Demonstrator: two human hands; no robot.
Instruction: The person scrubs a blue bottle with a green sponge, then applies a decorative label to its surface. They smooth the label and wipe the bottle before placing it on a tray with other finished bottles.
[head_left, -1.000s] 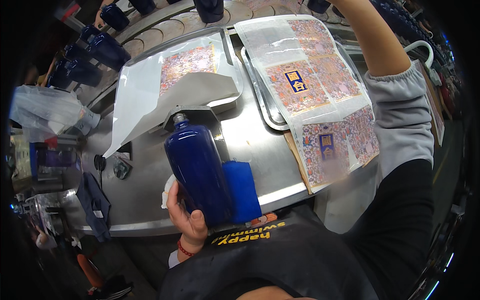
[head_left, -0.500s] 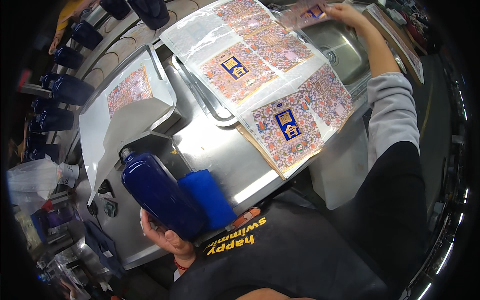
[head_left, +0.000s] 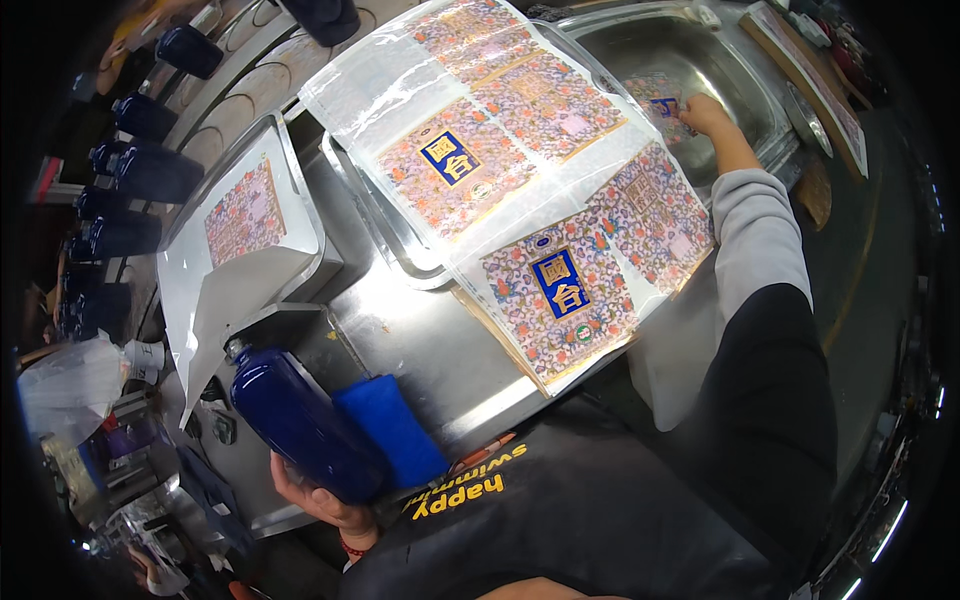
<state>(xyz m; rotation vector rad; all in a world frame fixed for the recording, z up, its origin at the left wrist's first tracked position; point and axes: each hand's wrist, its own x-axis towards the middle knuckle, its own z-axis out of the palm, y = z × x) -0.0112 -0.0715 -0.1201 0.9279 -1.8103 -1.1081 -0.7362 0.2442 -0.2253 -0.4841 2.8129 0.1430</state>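
My left hand [head_left: 325,500] is wrapped around the lower end of a dark blue glass bottle [head_left: 298,412], which lies tilted with its neck pointing away over the steel table. A bright blue folded cloth [head_left: 393,428] lies against the bottle's right side. Far to the right, my right hand [head_left: 708,117] reaches into a steel sink [head_left: 745,72]. Its closed fingers pinch the edge of a flowered decal [head_left: 650,100] with a blue panel, low in the basin. Between my hands lies a stack of printed decal sheets [head_left: 560,285] with clear and white sheets among them.
On the left, a tray [head_left: 318,235] holds white paper and one flowered decal [head_left: 245,215]. Several dark blue bottles [head_left: 150,172] stand along the far left. A plastic bag [head_left: 75,385] is at the left edge, and a framed board [head_left: 805,85] leans right of the sink.
My right hand has lowered the decal from above the sink's far edge down into the basin. My left hand still holds the bottle. The whole view has shifted slightly.
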